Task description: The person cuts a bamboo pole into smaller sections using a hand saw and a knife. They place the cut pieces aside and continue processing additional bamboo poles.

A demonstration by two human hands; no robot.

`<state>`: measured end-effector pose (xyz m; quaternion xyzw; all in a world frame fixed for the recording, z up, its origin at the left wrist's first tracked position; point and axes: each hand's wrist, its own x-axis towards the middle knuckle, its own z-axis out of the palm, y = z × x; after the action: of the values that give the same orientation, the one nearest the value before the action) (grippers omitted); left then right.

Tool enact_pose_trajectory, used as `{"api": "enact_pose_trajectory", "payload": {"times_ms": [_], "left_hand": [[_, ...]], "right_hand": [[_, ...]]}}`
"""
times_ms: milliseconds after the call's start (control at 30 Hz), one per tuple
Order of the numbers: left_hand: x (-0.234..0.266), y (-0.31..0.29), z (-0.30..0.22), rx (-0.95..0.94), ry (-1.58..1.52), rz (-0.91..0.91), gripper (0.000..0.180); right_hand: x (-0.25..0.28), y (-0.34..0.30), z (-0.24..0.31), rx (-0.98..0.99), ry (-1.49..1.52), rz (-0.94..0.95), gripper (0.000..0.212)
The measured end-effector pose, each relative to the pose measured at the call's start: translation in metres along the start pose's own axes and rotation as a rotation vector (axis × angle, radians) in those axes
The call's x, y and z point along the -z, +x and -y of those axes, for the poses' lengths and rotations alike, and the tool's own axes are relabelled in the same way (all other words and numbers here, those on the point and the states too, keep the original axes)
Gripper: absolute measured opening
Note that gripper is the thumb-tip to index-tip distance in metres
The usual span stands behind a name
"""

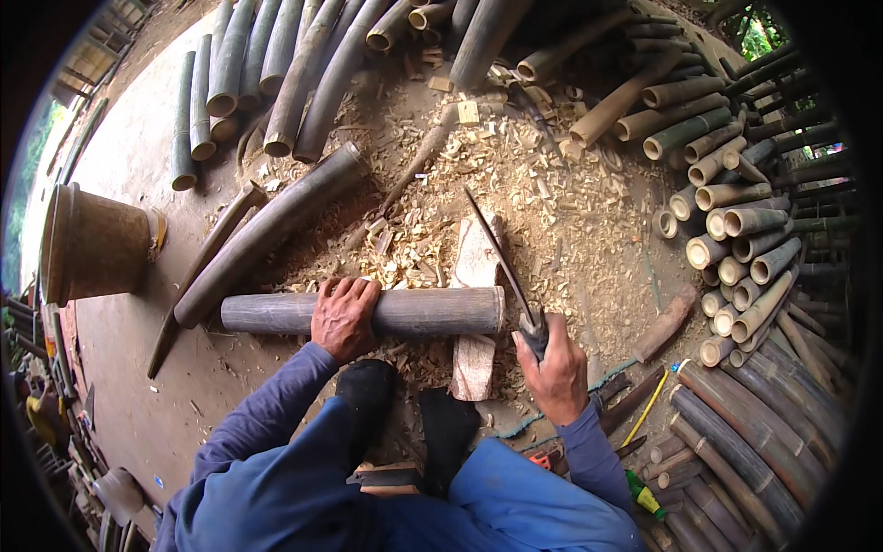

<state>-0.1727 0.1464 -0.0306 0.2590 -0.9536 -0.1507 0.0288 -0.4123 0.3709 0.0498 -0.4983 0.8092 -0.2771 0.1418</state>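
Nearest the camera are the worker's blue trousers [276,506], knees apart, with dark-covered feet [372,396] beyond them. The left hand [346,317] bears down on a dark bamboo tube [432,311], its fingers close together and curled over the far side; the thumb cannot be made out. The tube lies crosswise in front of the feet, its right end across a pale wooden block [474,368]. Just beside that end, the right hand [556,370] wraps its fingers around the dark handle [532,333] of a slim blade [495,253], which points up and away; whether it touches the tube cannot be told.

The step in hand seems to be steadying the tube with the blade at the ready. Any stroke from here would call for a firm left hold and an edge kept away from the left fingers.

Around them, at the left, stands a brown bucket [99,244], then a long bamboo piece [271,235] near the tube's left end, crowding it that way. Loose chips [561,230] litter the ground beyond and could make footing or support unsteady. At the right are stacked short tubes [740,221] and, lower, long dark lengths [754,442]. The feet, near the block, seem the likeliest hindrance to a downward swing.
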Motion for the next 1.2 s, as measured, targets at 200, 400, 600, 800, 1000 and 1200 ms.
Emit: {"api": "enact_pose_trajectory", "payload": {"times_ms": [200,400,600,800,1000,1200], "left_hand": [[-0.008,0.001,0.000,0.026,0.001,0.020,0.066],[-0.010,-0.008,0.004,0.016,-0.018,-0.037,0.068],[-0.008,0.003,0.002,0.006,-0.014,-0.020,0.071],[-0.010,-0.005,0.003,0.002,-0.019,-0.041,0.071],[-0.011,-0.003,0.002,0.001,0.001,-0.010,0.068],[-0.016,-0.010,0.000,-0.014,0.053,-0.127,0.062]], "right_hand": [[-0.028,-0.011,-0.039,-0.136,-0.139,0.168,0.036],[0.004,-0.003,0.015,0.037,-0.020,-0.045,0.031],[-0.021,-0.001,-0.027,-0.188,-0.163,0.175,0.033],[0.004,-0.004,0.013,0.073,-0.040,-0.069,0.039],[-0.018,0.004,-0.031,-0.120,-0.183,0.191,0.035],[0.010,0.006,0.019,0.142,0.022,-0.093,0.035]]}}
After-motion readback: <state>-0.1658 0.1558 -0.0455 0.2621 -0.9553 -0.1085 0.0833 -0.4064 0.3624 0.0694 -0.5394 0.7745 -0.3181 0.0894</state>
